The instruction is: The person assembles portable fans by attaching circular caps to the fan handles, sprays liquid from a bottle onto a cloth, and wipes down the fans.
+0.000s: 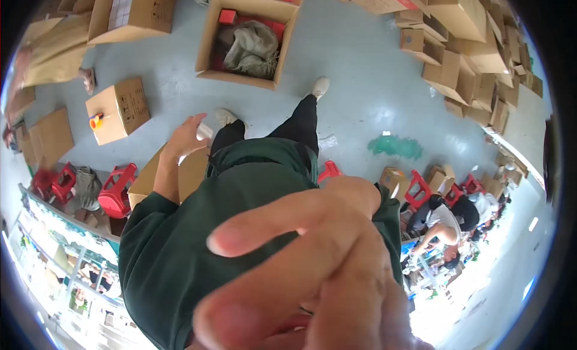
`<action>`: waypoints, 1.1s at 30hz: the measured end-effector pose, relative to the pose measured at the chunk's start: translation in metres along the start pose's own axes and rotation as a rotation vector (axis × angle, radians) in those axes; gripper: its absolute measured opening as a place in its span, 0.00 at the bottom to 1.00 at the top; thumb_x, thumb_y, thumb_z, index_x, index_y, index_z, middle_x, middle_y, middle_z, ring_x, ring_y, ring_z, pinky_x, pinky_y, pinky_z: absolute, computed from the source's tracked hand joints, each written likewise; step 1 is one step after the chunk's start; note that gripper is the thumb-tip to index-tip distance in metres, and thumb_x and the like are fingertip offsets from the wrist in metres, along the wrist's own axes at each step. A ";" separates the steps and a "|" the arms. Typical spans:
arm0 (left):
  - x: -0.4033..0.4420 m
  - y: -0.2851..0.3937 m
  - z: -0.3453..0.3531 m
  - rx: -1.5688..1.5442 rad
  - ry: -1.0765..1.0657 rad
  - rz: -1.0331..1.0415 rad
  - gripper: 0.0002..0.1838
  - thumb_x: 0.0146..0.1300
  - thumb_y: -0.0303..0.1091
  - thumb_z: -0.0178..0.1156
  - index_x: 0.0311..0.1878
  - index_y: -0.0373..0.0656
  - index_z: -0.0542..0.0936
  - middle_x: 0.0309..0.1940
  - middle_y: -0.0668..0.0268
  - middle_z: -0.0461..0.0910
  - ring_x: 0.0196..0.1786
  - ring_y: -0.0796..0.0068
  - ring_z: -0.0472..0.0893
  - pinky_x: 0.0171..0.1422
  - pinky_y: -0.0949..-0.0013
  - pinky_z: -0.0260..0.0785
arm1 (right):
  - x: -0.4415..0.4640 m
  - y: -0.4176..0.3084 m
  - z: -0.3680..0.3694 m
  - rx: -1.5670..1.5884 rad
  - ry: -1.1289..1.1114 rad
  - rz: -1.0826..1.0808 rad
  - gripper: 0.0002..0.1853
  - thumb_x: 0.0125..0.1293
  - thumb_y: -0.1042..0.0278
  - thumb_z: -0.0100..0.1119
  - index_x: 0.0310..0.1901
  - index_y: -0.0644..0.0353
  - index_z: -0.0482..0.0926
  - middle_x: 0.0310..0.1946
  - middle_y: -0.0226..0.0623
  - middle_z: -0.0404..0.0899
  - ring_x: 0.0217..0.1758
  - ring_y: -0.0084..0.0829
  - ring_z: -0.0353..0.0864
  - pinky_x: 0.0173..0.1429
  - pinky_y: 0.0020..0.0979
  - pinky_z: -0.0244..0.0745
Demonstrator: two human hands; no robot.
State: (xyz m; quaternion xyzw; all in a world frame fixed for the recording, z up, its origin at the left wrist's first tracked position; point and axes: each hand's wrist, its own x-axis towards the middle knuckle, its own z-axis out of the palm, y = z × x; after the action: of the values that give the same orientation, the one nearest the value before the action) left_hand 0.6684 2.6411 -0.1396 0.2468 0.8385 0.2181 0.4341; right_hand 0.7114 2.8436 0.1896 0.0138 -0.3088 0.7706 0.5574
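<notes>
My right hand [324, 254] is very close to the camera, large and partly blurred. Its fingers are stretched and apart, and I see nothing held in them. Behind it is my dark green shirt [240, 193]. My left hand [185, 138] is out at my left side with fingers parted, above a brown cardboard box [191, 174]. A small pale, shiny thing [205, 132] shows beside the left fingers. What it is, and whether the hand touches it, I cannot make out.
Ahead stands an open carton [201, 55] with red boxes and a grey-green sack [252, 46]. A closed carton [129, 109] bears an orange tape dispenser [95, 121]. Cartons [457, 73] pile up at right. Red stools [117, 190] and people [442, 224] are at the sides.
</notes>
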 end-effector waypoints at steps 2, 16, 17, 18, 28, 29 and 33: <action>0.032 0.034 0.020 0.072 -0.062 0.051 0.41 0.49 0.41 0.67 0.69 0.43 0.68 0.58 0.47 0.75 0.60 0.45 0.75 0.66 0.54 0.69 | 0.088 -0.053 -0.092 -0.110 -0.309 0.204 0.23 0.75 0.61 0.54 0.67 0.61 0.71 0.53 0.61 0.80 0.49 0.55 0.86 0.53 0.56 0.80; 0.355 0.354 0.178 -0.027 -0.724 -0.101 0.45 0.51 0.44 0.70 0.72 0.46 0.64 0.57 0.52 0.74 0.58 0.50 0.78 0.62 0.55 0.71 | 0.176 -0.066 -0.798 -1.541 0.220 1.224 0.26 0.71 0.72 0.48 0.69 0.70 0.65 0.63 0.55 0.74 0.68 0.45 0.73 0.70 0.41 0.68; 0.363 0.352 0.188 -0.034 -0.757 -0.146 0.45 0.51 0.44 0.70 0.72 0.46 0.64 0.57 0.52 0.74 0.58 0.49 0.78 0.62 0.55 0.71 | 0.115 -0.094 -0.846 -1.706 -0.066 1.380 0.25 0.69 0.73 0.49 0.66 0.72 0.67 0.63 0.57 0.73 0.67 0.50 0.74 0.69 0.42 0.69; 0.374 0.347 0.199 -0.036 -0.786 -0.183 0.45 0.51 0.44 0.70 0.72 0.46 0.63 0.57 0.52 0.73 0.58 0.49 0.78 0.62 0.55 0.71 | 0.066 -0.113 -0.865 -1.761 -0.154 1.504 0.24 0.67 0.72 0.51 0.63 0.72 0.71 0.61 0.59 0.75 0.65 0.54 0.74 0.67 0.43 0.71; 0.441 0.271 0.256 -0.020 -0.842 -0.507 0.38 0.51 0.45 0.69 0.66 0.47 0.67 0.57 0.50 0.73 0.59 0.47 0.77 0.64 0.53 0.70 | -0.143 -0.156 -0.951 -0.798 -0.005 2.198 0.25 0.76 0.56 0.38 0.65 0.63 0.70 0.64 0.51 0.73 0.65 0.46 0.74 0.68 0.43 0.69; 0.447 0.265 0.258 -0.035 -0.847 -0.541 0.38 0.52 0.45 0.69 0.66 0.47 0.67 0.57 0.50 0.72 0.59 0.47 0.76 0.64 0.53 0.70 | -0.126 -0.147 -0.958 -0.754 0.106 2.263 0.26 0.76 0.55 0.38 0.66 0.63 0.70 0.64 0.51 0.73 0.66 0.46 0.74 0.68 0.43 0.69; 0.436 0.227 0.287 -0.161 -0.813 -0.514 0.39 0.52 0.42 0.71 0.67 0.45 0.66 0.59 0.49 0.72 0.60 0.48 0.76 0.65 0.55 0.70 | -0.098 -0.128 -0.976 -0.627 0.415 2.324 0.28 0.76 0.52 0.37 0.67 0.63 0.69 0.66 0.49 0.71 0.67 0.46 0.72 0.70 0.43 0.67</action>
State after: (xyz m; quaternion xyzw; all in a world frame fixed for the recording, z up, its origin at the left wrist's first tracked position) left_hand 0.7408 3.1257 -0.4304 0.0624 0.6154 0.0541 0.7839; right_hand 1.1745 3.2637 -0.5767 -0.5287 -0.2148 0.6898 -0.4455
